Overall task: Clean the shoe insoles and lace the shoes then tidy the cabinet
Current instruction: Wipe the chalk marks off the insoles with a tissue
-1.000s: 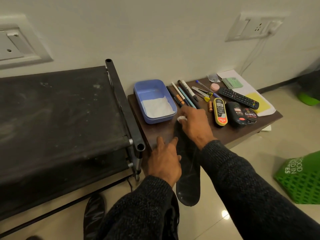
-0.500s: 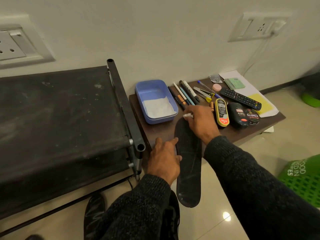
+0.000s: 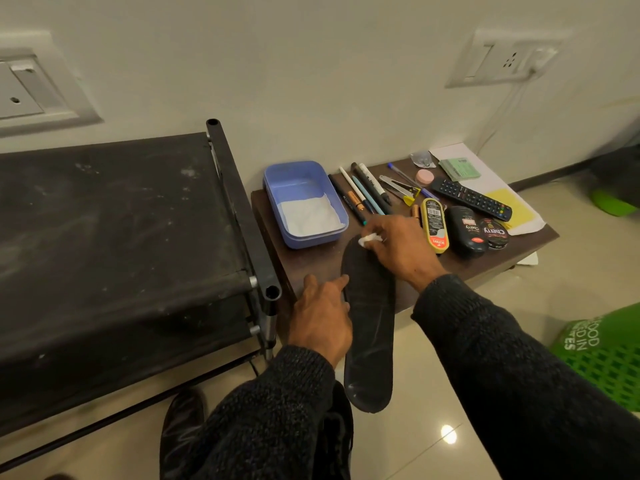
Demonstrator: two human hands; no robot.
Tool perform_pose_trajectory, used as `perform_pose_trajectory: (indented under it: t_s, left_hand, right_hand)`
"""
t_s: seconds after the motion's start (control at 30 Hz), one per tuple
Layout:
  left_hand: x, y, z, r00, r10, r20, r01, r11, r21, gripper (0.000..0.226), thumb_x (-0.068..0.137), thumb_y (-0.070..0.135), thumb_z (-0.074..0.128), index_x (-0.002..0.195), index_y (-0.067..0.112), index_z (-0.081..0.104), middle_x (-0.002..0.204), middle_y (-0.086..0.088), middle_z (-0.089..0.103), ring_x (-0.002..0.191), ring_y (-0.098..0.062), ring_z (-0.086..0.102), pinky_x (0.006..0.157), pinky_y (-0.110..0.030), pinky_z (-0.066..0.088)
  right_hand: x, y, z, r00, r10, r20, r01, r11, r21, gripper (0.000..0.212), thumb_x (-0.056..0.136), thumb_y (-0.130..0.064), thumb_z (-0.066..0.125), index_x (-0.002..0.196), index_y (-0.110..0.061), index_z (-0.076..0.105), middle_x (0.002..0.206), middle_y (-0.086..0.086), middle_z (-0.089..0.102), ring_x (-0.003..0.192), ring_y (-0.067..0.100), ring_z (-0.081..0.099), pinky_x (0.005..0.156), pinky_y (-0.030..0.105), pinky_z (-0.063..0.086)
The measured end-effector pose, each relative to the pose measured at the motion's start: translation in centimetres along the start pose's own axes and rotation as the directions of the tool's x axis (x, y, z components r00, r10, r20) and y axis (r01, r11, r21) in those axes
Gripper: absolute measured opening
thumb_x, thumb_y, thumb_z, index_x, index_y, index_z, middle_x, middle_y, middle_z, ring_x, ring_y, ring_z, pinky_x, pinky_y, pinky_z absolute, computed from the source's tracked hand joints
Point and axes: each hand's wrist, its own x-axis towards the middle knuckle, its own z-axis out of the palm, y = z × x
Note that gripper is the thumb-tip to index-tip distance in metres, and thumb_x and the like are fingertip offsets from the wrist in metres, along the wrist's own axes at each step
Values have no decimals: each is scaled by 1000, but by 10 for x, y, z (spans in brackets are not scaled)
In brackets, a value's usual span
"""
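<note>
- Insole (image 3: 370,323): black, long, thin; toe end lies on the desk (image 3: 311,263), heel end hangs out past the desk's front edge over the floor.
- Head view, hands: left hand (image 3: 320,315) presses on the insole's left edge w/ fingers fairly straight, pinning it. Right hand (image 3: 398,249) pinches a small white wad, prob. a wipe (image 3: 367,239), against the toe end.
- Handling, my guess: light, flexible, foam-like, so the unsupported heel will sag or flip if pressure comes off. Best held flat mid-length as now, or pinched at the edges; surface looks smooth w/ a slight sheen at the heel.
- Edges: desk front edge runs under the insole approx. mid-length, so wiping toward the heel has no backing.
- Room: blue tub (image 3: 304,202) w/ white tissue just beyond the toe, to the left. Pens (image 3: 360,197) and a polish bottle (image 3: 434,225) near the right hand, so sideways strokes are tight there.
- Black rack (image 3: 114,237) close on the left; floor side toward the person is open. Dark shoe (image 3: 180,434) on the floor below the left sleeve.
</note>
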Motion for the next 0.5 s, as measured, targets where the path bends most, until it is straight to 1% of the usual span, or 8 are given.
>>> perform_pose_trajectory:
  t_s: [0.07,0.17,0.3,0.4,0.5]
  left_hand:
    - [0,0,0,1000,-6,-3,6,1000,0,58,102,18,58,153,37,40,140,-2,38,134,-27,46,114,-35,36]
    - [2,1,-2,1000,-29,-1,29,1000,-3,58,101,19,60,153,38,41,144,-2,38,137,-26,42,116,-36,34]
    - [2,1,-1,999,-36,-6,36,999,9,59,100,20,62,152,39,42,143,-2,38,136,-26,43,115,-37,37]
    - [1,1,1,999,-24,-21,25,999,30,57,100,20,61,151,39,43,139,-2,39,131,-27,48,110,-37,42]
    - [0,2,1,999,-26,-20,27,999,33,56,102,19,58,152,38,42,141,-3,38,129,-29,50,108,-37,43]
  right_hand:
    - [6,6,-5,998,28,-50,-30,999,-27,22,92,-15,70,113,-21,71,118,1,69,110,18,63,94,38,55]
    - [9,8,-9,1000,14,-21,-15,997,-70,29,93,-13,68,121,-17,70,126,5,68,119,22,60,101,41,52]
    - [2,8,-7,998,16,54,-11,994,-105,25,95,-10,65,119,-15,71,125,8,65,117,23,59,100,34,48]
    - [-13,9,-8,996,4,90,6,993,-120,23,95,-9,65,116,-15,72,124,7,65,115,23,60,96,29,46]
    - [-31,11,-11,995,-5,101,18,992,-122,23,95,-9,64,115,-15,73,121,8,66,112,22,61,94,29,48]
